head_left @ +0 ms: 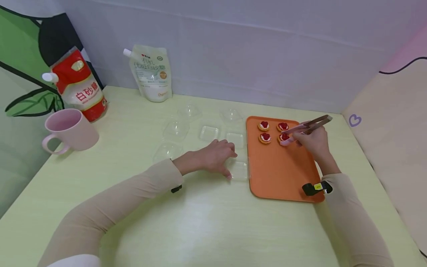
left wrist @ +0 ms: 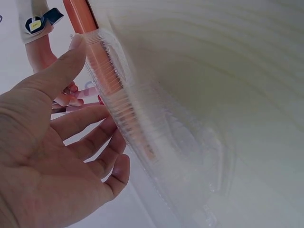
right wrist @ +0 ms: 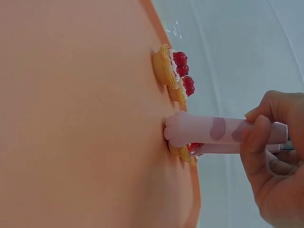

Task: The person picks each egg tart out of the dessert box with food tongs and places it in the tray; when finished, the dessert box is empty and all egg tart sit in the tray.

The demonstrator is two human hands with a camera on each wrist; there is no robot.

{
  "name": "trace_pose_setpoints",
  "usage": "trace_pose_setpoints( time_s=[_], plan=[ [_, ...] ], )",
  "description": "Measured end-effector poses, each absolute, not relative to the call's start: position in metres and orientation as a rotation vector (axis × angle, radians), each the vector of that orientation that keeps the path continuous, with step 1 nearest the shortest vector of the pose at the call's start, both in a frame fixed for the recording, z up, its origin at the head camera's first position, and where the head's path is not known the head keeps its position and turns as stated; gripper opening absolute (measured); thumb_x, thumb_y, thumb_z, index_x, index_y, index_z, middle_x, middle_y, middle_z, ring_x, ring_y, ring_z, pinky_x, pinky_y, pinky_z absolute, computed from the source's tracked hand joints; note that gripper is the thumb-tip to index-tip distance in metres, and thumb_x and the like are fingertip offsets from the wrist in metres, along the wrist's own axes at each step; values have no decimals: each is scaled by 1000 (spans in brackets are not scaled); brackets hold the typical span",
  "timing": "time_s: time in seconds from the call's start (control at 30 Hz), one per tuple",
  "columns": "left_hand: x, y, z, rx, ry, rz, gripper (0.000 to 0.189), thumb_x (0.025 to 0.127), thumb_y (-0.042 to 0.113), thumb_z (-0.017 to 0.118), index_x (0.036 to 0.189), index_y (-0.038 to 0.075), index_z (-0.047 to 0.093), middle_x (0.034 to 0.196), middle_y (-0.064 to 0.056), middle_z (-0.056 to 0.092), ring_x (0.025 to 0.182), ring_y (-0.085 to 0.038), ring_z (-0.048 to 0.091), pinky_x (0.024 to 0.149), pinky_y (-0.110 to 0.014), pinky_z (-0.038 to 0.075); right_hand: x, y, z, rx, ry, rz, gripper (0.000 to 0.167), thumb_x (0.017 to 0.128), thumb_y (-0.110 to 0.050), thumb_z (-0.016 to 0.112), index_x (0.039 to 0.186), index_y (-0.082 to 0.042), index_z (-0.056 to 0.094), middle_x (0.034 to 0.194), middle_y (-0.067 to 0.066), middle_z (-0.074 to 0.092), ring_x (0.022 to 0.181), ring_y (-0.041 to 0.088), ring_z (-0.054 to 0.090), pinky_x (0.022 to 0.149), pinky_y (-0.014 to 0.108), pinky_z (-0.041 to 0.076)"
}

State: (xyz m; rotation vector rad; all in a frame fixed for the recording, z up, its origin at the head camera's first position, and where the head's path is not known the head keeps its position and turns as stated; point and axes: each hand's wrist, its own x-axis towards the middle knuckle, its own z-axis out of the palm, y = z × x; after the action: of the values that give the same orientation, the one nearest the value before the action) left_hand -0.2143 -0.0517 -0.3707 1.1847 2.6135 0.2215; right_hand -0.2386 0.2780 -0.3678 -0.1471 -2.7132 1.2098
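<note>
My right hand [head_left: 313,141] pinches pink paw-tipped tongs [right wrist: 223,129]. In the right wrist view, the tongs' paw ends lie around a small berry tart [right wrist: 186,154] on the orange tray [head_left: 280,174]. Other tarts [head_left: 265,138] with red berries and white cream sit beside it. Left of the tray, my left hand [head_left: 215,157] is at a clear plastic container [head_left: 239,170], thumb and index finger spread along its near side. The left wrist view shows the thumb [left wrist: 71,61] at the container's ribbed rim, with the other fingers loosely bent.
More clear containers and domed lids [head_left: 176,129] stand to the left and behind. A pink mug [head_left: 75,129], a red sugar pouch [head_left: 80,85] and a pale green pouch [head_left: 151,74] stand toward the back left. A wall closes off the table's rear.
</note>
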Motion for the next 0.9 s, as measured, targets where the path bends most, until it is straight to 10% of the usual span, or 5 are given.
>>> trace_pose_setpoints(
  time_s=[0.9],
  plan=[
    [-214,-51,-371,1172,2601,247,74,76,43,86,135,5,62,126,-8,59,114,-27,52,90,-38,39,-224,274,-354,-90,-2348,1704,34,87,-4,74,116,-2,56,78,-11,67,55,4,66,56,18,55]
  ],
)
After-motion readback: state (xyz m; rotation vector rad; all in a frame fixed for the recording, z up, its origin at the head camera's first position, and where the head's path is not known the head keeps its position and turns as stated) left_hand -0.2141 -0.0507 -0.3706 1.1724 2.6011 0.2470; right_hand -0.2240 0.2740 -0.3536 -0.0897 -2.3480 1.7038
